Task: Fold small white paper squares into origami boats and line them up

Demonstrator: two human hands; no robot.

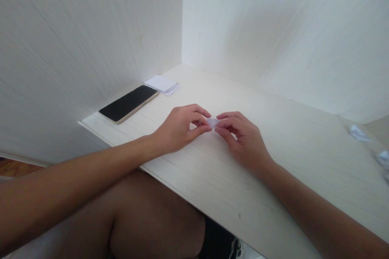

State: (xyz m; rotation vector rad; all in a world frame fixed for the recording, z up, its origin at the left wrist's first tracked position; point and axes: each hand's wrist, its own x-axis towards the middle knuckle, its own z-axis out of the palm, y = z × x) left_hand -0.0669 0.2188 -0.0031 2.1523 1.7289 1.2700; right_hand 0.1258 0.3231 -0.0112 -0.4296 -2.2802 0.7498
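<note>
A small folded piece of white paper (212,122) is pinched between both hands just above the pale wooden desk (273,158). My left hand (179,129) grips its left end with thumb and fingers curled together. My right hand (243,139) holds the right end in a closed pinch. Most of the paper is hidden by the fingertips.
A black phone (129,103) lies face up near the desk's left edge, with a small stack of white paper sheets (162,84) behind it. Crumpled white paper bits (358,133) sit at the far right. White walls close the desk at left and back. My bare knee shows below the front edge.
</note>
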